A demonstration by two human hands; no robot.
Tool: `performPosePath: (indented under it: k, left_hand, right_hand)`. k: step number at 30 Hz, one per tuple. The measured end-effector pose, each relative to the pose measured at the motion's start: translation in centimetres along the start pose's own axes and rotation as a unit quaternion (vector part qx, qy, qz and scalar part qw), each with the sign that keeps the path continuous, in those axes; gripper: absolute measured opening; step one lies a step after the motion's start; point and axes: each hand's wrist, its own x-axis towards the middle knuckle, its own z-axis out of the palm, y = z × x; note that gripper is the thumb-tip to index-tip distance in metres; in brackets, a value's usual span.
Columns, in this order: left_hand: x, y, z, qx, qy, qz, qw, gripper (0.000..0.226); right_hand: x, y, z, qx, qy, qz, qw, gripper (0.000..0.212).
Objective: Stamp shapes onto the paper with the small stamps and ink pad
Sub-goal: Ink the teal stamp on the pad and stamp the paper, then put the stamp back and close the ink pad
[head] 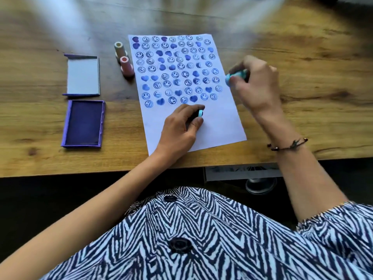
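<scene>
A white paper (220,126) lies on the wooden table (302,122), covered from the top down with rows of blue smiley and heart prints. My left hand (179,128) rests on the paper's lower blank part, shut on a small light-blue piece (200,113) with a dark face, likely a stamp or cap. My right hand (255,83) hovers blurred at the paper's right edge, shut on a light-blue stamp (235,76). The open purple ink pad (83,123) sits left of the paper, with its lid (82,75) beyond it.
A cream stamp (119,49) and a pink stamp (126,66) stand upright between the lid and the paper's left edge. The table's front edge runs just below the paper. A bracelet circles my right wrist.
</scene>
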Motion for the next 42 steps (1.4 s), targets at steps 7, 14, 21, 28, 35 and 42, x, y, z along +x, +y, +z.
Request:
performPosePath:
  k: [7,14,21,28,35,42]
  left_hand:
    - [0.2,-0.2,-0.4,-0.12,-0.023,-0.07,0.99,0.026]
    - [0.6,0.4,-0.4,-0.223,-0.013,-0.076,0.972,0.019]
    - [0.7,0.9,-0.3,-0.285,0.008,-0.074,0.956,0.013]
    - [0.6,1.0,-1.1,-0.367,0.044,-0.081,0.926,0.015]
    - [0.0,0.8,-2.7,-0.33,0.143,-0.092,0.929,0.014]
    - [-0.8,-0.3,-9.7,-0.091,0.226,-0.016,0.97,0.013]
  right_hand:
    - [-2.1,0.6,-3.5,0.16,0.022,0.088,0.983,0.013]
    - [-4.1,0.5,-1.2,0.229,-0.053,0.089,0.968,0.02]
    - [-5.1,-1.1,-0.2,0.308,-0.103,0.06,0.944,0.011]
    - [-5.8,-2.5,1.3,0.333,-0.094,0.044,0.937,0.006]
    - [-6.1,-5.7,3.9,0.403,-0.108,0.068,0.906,0.008]
    - [-3.7,-11.6,6.8,0.503,-0.32,0.168,0.785,0.016]
